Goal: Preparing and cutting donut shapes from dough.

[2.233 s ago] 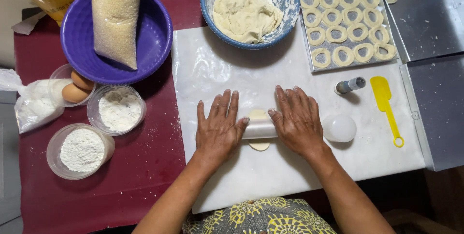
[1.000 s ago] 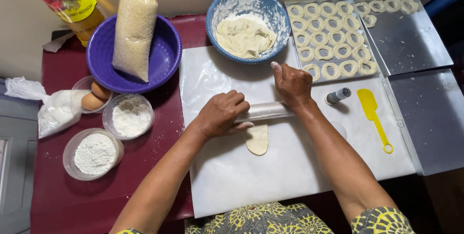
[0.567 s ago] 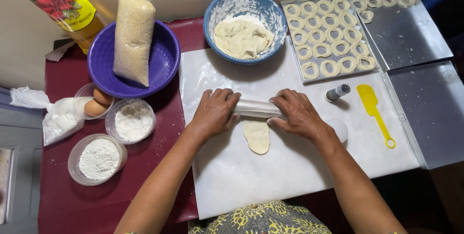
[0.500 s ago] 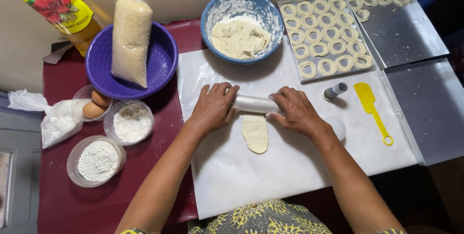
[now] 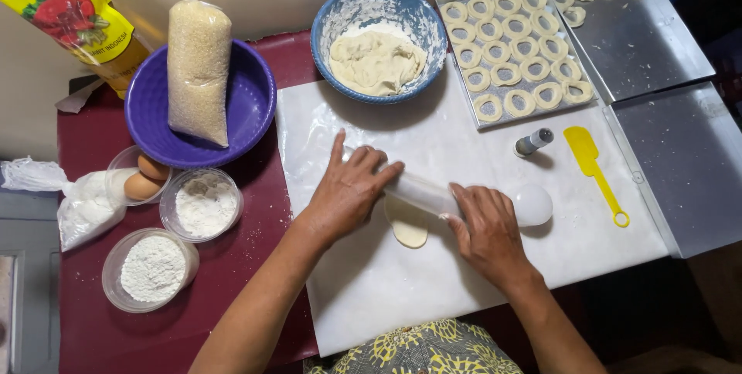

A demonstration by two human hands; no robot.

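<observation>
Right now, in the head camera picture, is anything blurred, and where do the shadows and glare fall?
Head view: sharp across most of the frame; the left hand and right hand on the rolling pin show hardly any blur. Soft shadows lie beside the blue bowl and the yellow spatula. A mild sheen shows on the empty metal tray. The lower right corner is dark.

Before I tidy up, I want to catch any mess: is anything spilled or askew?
White flour specks are scattered over the dark red tablecloth near the flour bowl. On the far tray, one dough ring sits crooked, out of line. Nothing else stands out.
</observation>
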